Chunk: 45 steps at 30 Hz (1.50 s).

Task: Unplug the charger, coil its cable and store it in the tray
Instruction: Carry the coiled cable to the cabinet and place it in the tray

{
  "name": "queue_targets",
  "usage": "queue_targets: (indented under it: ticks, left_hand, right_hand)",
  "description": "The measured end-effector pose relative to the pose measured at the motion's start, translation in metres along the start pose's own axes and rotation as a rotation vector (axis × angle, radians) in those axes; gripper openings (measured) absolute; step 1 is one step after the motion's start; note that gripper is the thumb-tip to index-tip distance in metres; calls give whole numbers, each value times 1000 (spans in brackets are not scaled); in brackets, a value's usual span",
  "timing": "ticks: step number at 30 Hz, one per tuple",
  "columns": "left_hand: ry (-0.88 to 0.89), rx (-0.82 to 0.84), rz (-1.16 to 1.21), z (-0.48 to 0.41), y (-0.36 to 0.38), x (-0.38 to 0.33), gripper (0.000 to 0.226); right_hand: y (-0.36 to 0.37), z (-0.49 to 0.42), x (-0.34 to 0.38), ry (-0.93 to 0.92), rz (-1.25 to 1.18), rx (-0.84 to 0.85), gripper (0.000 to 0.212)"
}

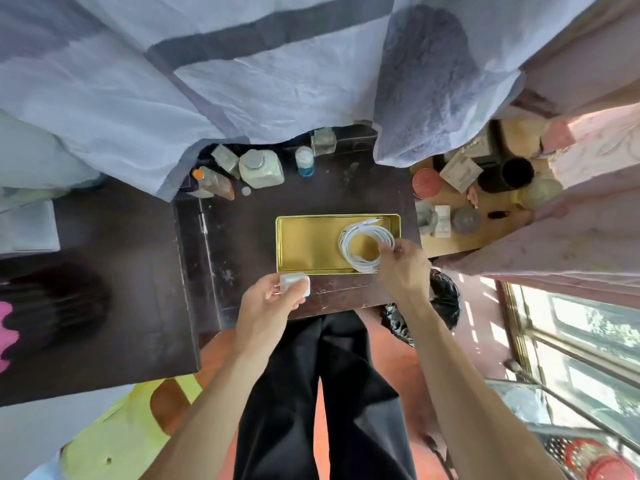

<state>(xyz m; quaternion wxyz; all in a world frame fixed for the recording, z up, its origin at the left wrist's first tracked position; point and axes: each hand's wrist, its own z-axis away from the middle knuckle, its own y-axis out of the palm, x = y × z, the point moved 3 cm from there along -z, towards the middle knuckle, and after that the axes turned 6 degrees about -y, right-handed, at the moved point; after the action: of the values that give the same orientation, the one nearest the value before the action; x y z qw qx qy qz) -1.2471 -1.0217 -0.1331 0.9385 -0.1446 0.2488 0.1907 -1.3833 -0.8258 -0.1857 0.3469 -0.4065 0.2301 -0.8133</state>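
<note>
A shallow gold tray lies on a dark wooden table. A white cable, wound into a round coil, rests in the tray's right half with one connector end sticking out at the top. My right hand pinches the coil at its right side. My left hand hovers at the tray's near edge and holds a small white charger block between thumb and fingers, apart from the cable.
Several jars and bottles stand along the table's far edge under a hanging blue cloth. A lighter side table on the right holds tins and cups. A black bag sits by my right forearm.
</note>
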Motion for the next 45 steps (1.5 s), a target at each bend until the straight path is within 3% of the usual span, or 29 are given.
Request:
queue_targets:
  ticks: [10, 17, 21, 26, 30, 35, 40, 45]
  left_hand:
    - [50, -5, -47, -28, 2, 17, 19]
    - [105, -160, -280, -30, -3, 14, 27]
    - [198, -269, -539, -31, 2, -1, 24]
    - [262, -319, -843, -48, 22, -26, 34]
    - [264, -334, -1029, -72, 44, -41, 38]
    - [206, -342, -1114, -106, 60, -46, 35]
    - [183, -345, -1154, -119, 64, -38, 35]
    - [172, -362, -1157, -119, 66, -30, 41]
  right_hand:
    - [25, -7, 10, -191, 571, -11, 32]
    - [29, -15, 10, -224, 682, -18, 26]
    - [26, -16, 8, -232, 641, -11, 26]
    - [14, -6, 6, -279, 530, -27, 42]
    - [2, 9, -3, -357, 331, -93, 29]
    - [-1, 25, -26, -351, 37, -30, 9]
    - [0, 30, -46, -203, -216, -2, 11]
    - [2, 31, -56, -177, -265, -5, 11]
